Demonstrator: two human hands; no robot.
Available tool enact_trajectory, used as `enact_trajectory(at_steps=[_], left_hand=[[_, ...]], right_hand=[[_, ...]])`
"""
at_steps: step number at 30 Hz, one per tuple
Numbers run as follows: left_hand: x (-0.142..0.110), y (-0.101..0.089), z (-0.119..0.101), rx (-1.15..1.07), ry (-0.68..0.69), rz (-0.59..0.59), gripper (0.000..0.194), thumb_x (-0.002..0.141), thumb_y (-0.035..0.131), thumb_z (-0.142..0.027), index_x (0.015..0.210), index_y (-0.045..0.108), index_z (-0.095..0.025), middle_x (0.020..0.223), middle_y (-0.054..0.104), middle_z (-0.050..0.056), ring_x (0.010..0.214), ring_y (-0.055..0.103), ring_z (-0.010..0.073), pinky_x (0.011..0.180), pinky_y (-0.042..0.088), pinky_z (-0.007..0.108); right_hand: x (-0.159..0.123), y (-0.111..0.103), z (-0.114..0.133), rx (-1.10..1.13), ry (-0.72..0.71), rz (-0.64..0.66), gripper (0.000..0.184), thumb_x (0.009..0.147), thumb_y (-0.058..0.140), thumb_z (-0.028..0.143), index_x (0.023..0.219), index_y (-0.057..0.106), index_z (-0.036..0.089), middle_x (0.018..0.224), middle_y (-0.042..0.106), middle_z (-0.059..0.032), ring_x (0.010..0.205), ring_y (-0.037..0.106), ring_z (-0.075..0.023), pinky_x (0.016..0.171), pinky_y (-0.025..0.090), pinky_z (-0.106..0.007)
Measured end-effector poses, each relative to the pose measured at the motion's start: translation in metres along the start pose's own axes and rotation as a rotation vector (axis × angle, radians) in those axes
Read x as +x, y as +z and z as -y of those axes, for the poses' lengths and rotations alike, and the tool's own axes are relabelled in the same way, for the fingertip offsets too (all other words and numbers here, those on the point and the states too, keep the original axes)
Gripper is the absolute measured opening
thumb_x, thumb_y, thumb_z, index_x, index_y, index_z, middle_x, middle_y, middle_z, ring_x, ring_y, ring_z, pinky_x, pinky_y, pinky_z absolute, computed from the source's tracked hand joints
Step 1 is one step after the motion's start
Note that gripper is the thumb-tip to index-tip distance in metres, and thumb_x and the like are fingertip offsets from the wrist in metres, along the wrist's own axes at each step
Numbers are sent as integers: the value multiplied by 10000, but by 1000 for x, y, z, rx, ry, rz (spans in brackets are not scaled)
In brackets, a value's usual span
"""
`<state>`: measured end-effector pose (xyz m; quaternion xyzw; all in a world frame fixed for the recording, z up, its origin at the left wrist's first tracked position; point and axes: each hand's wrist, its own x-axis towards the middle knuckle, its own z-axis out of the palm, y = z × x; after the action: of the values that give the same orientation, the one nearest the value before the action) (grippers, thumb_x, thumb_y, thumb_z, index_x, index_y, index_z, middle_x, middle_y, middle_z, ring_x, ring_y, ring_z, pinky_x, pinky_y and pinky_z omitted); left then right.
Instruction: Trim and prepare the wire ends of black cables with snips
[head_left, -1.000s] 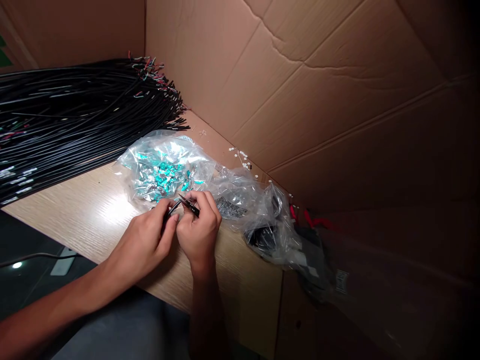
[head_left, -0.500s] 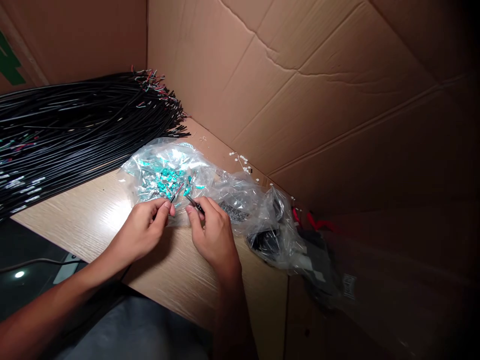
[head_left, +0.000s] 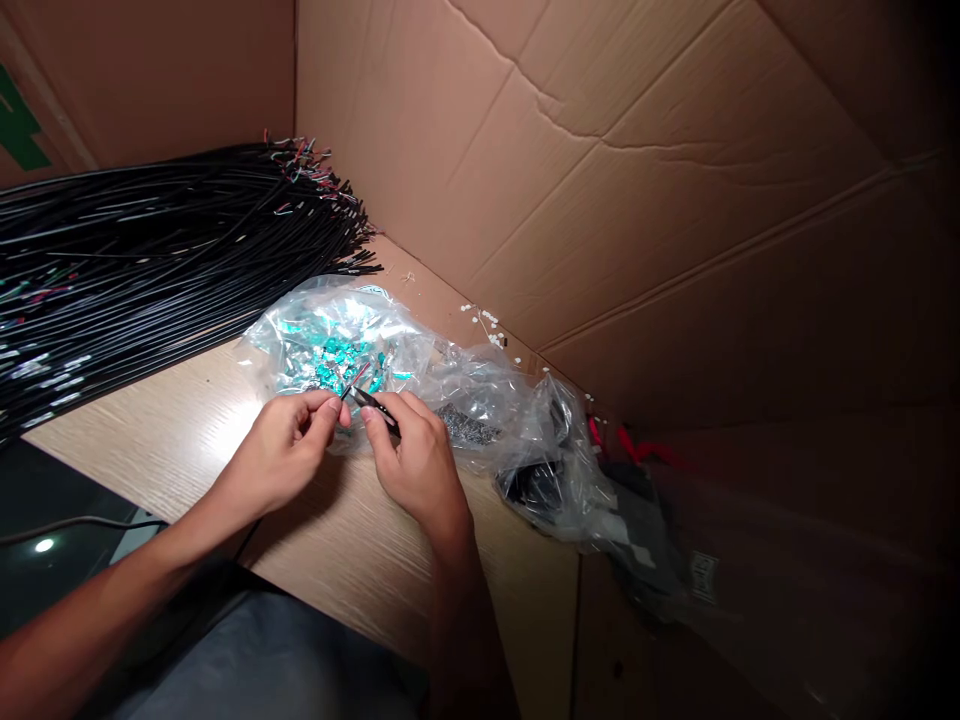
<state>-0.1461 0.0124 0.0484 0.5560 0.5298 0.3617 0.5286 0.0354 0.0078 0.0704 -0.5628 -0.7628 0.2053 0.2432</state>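
My left hand [head_left: 296,447] pinches a black cable [head_left: 346,392] near its end, where thin coloured wires, one reddish, stick out. My right hand [head_left: 411,452] is closed around a dark tweezer-like tool [head_left: 376,408], whose tip meets the cable end just beyond my left fingertips. Whether the tip grips a wire is too small to tell. Right behind both hands lies a clear plastic bag [head_left: 259,345] with small teal pieces [head_left: 339,362] in or on it.
A thick bundle of black cables [head_left: 150,260] lies at the left. Right of my hands is a clear bag of small dark parts [head_left: 469,428], then another plastic bag [head_left: 551,490]. White bits [head_left: 484,320] are scattered by the cardboard wall [head_left: 600,220]. The wooden table [head_left: 187,430] has a near edge.
My right hand has moved left, bringing the tool's tip from apart to the cable end. My left hand stays in nearly the same place, still pinching the cable.
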Motion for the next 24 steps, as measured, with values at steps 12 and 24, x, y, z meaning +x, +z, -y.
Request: enact_trajectory(at_steps=[12,24], left_hand=[[7,-6,3,-200,-70,100,409,995,548,-540,813,627,-182,559,392,-63,477,312,96,424,218,216],[11,3,8,-19,28,10,358,1003,517,-460,793,603,-183,595,363,-62,520,319,109,478,218,247]], right_hand=[[7,5,4,175,45,-36,315,1069,536,336,797,630,209,727,605,3,704,544,-157,646,382,-289],[14,5,-2,214,125,-2,330,1032,590,378,802,745,200,653,597,17,644,480,-146,631,393,-270]])
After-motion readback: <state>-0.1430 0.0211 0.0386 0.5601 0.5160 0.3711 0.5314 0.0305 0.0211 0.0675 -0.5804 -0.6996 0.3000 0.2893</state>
